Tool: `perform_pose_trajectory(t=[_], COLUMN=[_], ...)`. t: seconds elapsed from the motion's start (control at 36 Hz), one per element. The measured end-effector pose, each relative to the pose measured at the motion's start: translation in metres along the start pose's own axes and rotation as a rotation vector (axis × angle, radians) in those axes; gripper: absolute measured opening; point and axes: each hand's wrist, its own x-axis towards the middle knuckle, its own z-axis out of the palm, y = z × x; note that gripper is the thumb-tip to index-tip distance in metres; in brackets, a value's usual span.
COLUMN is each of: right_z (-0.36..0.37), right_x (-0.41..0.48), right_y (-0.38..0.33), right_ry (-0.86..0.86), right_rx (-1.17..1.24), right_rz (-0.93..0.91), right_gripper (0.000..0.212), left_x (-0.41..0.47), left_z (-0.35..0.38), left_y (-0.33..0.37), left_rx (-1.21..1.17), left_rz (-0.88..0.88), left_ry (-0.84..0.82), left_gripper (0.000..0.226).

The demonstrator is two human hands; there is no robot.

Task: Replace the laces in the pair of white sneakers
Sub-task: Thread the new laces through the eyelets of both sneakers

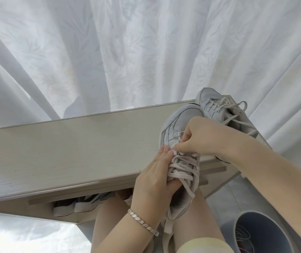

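Sneaker in work: the near sneaker point(180, 123) lies toe away from the person, its forepart on the front edge of the cabinet top point(73, 152) and its heel hanging over the lap.
Left hand: the left hand point(149, 179) steadies the shoe from its left side, fingers laid along the eyelet row and thumb hooked in at the throat, so it is clamped on the shoe.
Right hand: the right hand point(201, 137) comes in from the far side and pinches the lace point(182, 161) at the crossings nearest the toe.
Second shoe: the second sneaker point(211, 103) sits behind on the same top, touching the first, laced with loose ends.
Stage: probably stripping the old lace, with most crossings not yet undone.
Handling: the lace looks flat, soft and limp, likely to drag in the eyelets; best taken close to an eyelet and drawn one crossing at a time. The shoe seems light with a yielding upper, so the firmer grip is at the sides or the sole.
Nearby: a round bin point(252, 221) stands at lower right; what it holds is unclear.
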Motion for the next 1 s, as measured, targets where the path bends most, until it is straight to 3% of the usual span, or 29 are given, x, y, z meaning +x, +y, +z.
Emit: perform_pose_trajectory(t=[0.14, 0.36, 0.44, 0.56, 0.64, 0.89, 1.0], right_z=[0.012, 0.023, 0.022, 0.03, 0.033, 0.035, 0.043], right_x=[-0.005, -0.02, -0.022, -0.022, -0.022, -0.011, -0.015], right_y=[0.007, 0.028, 0.032, 0.025, 0.02, 0.022, 0.024], right_ry=[0.061, 0.05, 0.055, 0.228, 0.298, 0.234, 0.214], right_rx=[0.161, 0.584, 0.504, 0.292, 0.314, 0.976, 1.165], right_rz=[-0.083, -0.128, -0.168, -0.253, -0.26, -0.149, -0.17], right_gripper=[0.034, 0.022, 0.02, 0.018, 0.017, 0.018, 0.023], left_x=[0.004, 0.001, 0.002, 0.002, 0.003, 0.007, 0.006], left_z=[0.0, -0.002, -0.001, -0.002, -0.002, -0.003, -0.003], left_y=[0.002, 0.002, 0.004, 0.005, 0.006, 0.007, 0.007], left_rx=[-0.019, 0.002, 0.015, 0.047, 0.076, 0.053, 0.049], left_rz=[-0.082, -0.017, -0.004, -0.016, -0.008, -0.055, -0.055], left_ry=[0.023, -0.03, -0.031, -0.029, -0.03, -0.026, -0.034], left_gripper=[0.046, 0.047, 0.045, 0.045, 0.044, 0.045, 0.045])
